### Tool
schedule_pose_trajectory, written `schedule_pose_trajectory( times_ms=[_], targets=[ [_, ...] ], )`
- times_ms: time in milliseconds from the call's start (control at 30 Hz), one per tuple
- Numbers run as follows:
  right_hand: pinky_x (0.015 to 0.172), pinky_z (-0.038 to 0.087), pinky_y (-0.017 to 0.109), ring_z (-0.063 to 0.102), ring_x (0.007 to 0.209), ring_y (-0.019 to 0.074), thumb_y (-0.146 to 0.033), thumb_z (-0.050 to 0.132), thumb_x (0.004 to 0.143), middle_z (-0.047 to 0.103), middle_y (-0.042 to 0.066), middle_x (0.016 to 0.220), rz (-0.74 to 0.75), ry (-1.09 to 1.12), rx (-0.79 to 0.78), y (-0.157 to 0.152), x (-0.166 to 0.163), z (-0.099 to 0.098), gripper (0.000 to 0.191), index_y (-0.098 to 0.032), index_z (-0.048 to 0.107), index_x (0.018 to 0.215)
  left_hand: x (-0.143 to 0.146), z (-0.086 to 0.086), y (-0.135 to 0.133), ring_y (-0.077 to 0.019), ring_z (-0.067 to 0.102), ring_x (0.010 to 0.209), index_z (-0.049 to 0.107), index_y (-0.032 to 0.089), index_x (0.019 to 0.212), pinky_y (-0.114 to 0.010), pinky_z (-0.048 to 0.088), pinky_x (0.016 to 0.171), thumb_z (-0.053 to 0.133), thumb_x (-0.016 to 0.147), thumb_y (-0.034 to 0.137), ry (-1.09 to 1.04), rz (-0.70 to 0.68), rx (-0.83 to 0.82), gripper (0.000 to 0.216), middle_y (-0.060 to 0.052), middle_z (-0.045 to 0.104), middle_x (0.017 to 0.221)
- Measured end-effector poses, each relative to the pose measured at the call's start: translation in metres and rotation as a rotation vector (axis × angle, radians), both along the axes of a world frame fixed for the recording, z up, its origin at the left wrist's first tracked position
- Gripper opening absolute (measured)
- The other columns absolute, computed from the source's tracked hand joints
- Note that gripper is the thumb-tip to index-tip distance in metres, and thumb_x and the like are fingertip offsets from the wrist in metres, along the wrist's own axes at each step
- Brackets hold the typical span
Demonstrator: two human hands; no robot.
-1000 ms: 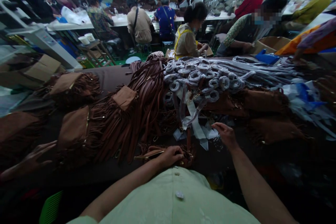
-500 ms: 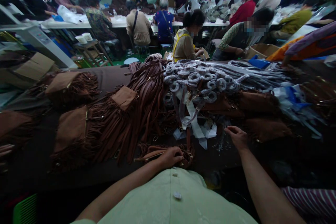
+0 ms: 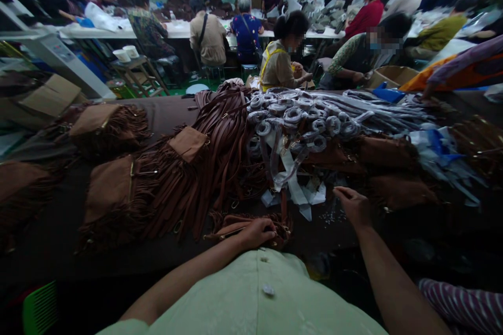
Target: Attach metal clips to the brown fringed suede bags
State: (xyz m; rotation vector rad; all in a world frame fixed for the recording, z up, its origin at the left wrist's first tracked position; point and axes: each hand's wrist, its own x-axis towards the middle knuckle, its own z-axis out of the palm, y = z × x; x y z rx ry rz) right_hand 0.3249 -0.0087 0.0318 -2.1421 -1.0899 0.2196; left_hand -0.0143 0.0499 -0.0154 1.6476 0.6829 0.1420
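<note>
Close in front of my body lies a small brown fringed bag [image 3: 228, 230] with a strap. My left hand [image 3: 256, 232] rests over it, fingers curled on its upper edge near the metal fittings. To the right, my right hand [image 3: 353, 206] hovers above the dark cloth with thumb and index finger pinched together. Whatever sits between those fingertips is too small to make out. Just below and left of them are scattered tiny clear pieces [image 3: 329, 218]. White strips and plastic scraps [image 3: 301, 196] lie between the hands, toward the far side.
Plastic-wrapped strap coils [image 3: 294, 115] are heaped beyond my hands. Loose brown straps [image 3: 226, 136] and fringed bags [image 3: 110, 186] spread leftward; more brown bags [image 3: 403, 191] lie right. Blue and white plastic [image 3: 440, 152] is farther right. Several people sit across the table.
My right hand has shifted slightly left, still pinched. My left hand stays on the bag. Another person's fingers at the left edge have gone from view.
</note>
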Motion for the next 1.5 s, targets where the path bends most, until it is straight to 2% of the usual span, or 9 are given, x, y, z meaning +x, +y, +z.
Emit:
schedule_pose_trajectory(
  times_ms=[133, 200, 300, 633, 867, 1033, 1200, 1300, 1500],
  targets=[
    [0.058, 0.045, 0.026, 0.063, 0.060, 0.0180, -0.048, 0.057, 0.074, 0.071, 0.002, 0.069, 0.386, 0.292, -0.293, -0.009, -0.106, 0.019, 0.031, -0.021, 0.073, 0.077, -0.002, 0.006, 0.004, -0.0137, 0.057, 0.078, 0.064, 0.013, 0.091, -0.021, 0.043, 0.068, 0.060, 0.074, 0.016, 0.000, -0.026, -0.071, 0.018, -0.002, 0.065, 0.086],
    [0.058, 0.043, 0.024, 0.063, 0.063, 0.0161, -0.042, 0.055, 0.077, 0.072, 0.000, 0.072, 0.541, 0.321, -0.367, -0.015, -0.153, 0.021, 0.026, -0.023, 0.073, 0.074, -0.001, 0.004, 0.005, -0.0139, 0.057, 0.078, 0.065, 0.013, 0.089, -0.022, 0.043, 0.069, 0.061, 0.072, 0.015, 0.004, 0.008, -0.068, 0.018, -0.002, 0.065, 0.085],
    [0.057, 0.040, 0.024, 0.064, 0.066, 0.0165, -0.038, 0.058, 0.075, 0.073, 0.002, 0.073, 0.508, 0.246, -0.487, -0.021, -0.190, 0.012, 0.022, -0.024, 0.073, 0.070, 0.001, -0.003, 0.005, -0.0144, 0.058, 0.078, 0.065, 0.012, 0.088, -0.023, 0.044, 0.070, 0.062, 0.071, 0.016, -0.006, 0.061, -0.081, 0.018, -0.003, 0.066, 0.084],
    [0.056, 0.039, 0.026, 0.065, 0.067, 0.0191, -0.037, 0.055, 0.079, 0.071, 0.004, 0.073, 0.300, 0.113, -0.595, -0.029, -0.200, -0.016, 0.021, -0.024, 0.069, 0.071, -0.003, -0.015, 0.009, -0.0127, 0.056, 0.073, 0.067, 0.013, 0.088, -0.022, 0.043, 0.066, 0.057, 0.071, 0.016, 0.009, 0.041, -0.107, 0.020, -0.001, 0.065, 0.080],
    [0.061, 0.041, 0.028, 0.064, 0.069, 0.0200, -0.043, 0.056, 0.077, 0.072, 0.003, 0.075, 0.329, 0.236, -0.502, -0.034, -0.203, -0.015, 0.023, -0.025, 0.070, 0.072, -0.005, -0.025, 0.023, -0.0110, 0.052, 0.062, 0.067, 0.011, 0.077, -0.023, 0.039, 0.061, 0.073, 0.060, 0.033, -0.016, 0.011, -0.468, 0.029, 0.000, 0.062, 0.067],
    [0.064, 0.043, 0.029, 0.064, 0.070, 0.0206, -0.045, 0.058, 0.075, 0.071, 0.003, 0.074, 0.307, 0.368, -0.447, -0.034, -0.205, -0.016, 0.024, -0.024, 0.070, 0.072, -0.003, -0.014, 0.027, -0.0103, 0.049, 0.059, 0.065, 0.011, 0.073, -0.024, 0.038, 0.062, 0.077, 0.056, 0.038, 0.043, -0.011, -0.566, 0.034, 0.002, 0.058, 0.063],
    [0.071, 0.048, 0.031, 0.064, 0.078, 0.0220, -0.039, 0.064, 0.069, 0.071, 0.005, 0.086, 0.219, 0.521, -0.294, -0.026, -0.205, -0.015, 0.027, -0.020, 0.069, 0.088, -0.007, 0.008, 0.022, -0.0101, 0.047, 0.062, 0.059, 0.017, 0.084, -0.022, 0.038, 0.062, 0.061, 0.076, 0.037, 0.087, 0.082, -0.255, 0.022, 0.003, 0.054, 0.067],
    [0.075, 0.048, 0.033, 0.064, 0.082, 0.0235, -0.042, 0.060, 0.073, 0.072, 0.006, 0.089, 0.286, 0.609, -0.253, -0.020, -0.205, -0.017, 0.029, -0.019, 0.072, 0.088, -0.009, 0.015, 0.010, -0.0105, 0.045, 0.062, 0.055, 0.022, 0.092, -0.023, 0.038, 0.061, 0.049, 0.086, 0.039, 0.065, 0.119, -0.069, 0.019, 0.003, 0.054, 0.071],
    [0.074, 0.047, 0.031, 0.064, 0.080, 0.0235, -0.048, 0.058, 0.074, 0.072, 0.008, 0.085, 0.239, 0.757, -0.200, -0.017, -0.208, -0.026, 0.039, -0.015, 0.073, 0.088, -0.001, 0.003, 0.006, -0.0100, 0.049, 0.058, 0.049, 0.019, 0.086, -0.021, 0.039, 0.058, 0.037, 0.091, 0.033, 0.046, 0.083, -0.063, 0.020, 0.002, 0.055, 0.065]
  ],
)
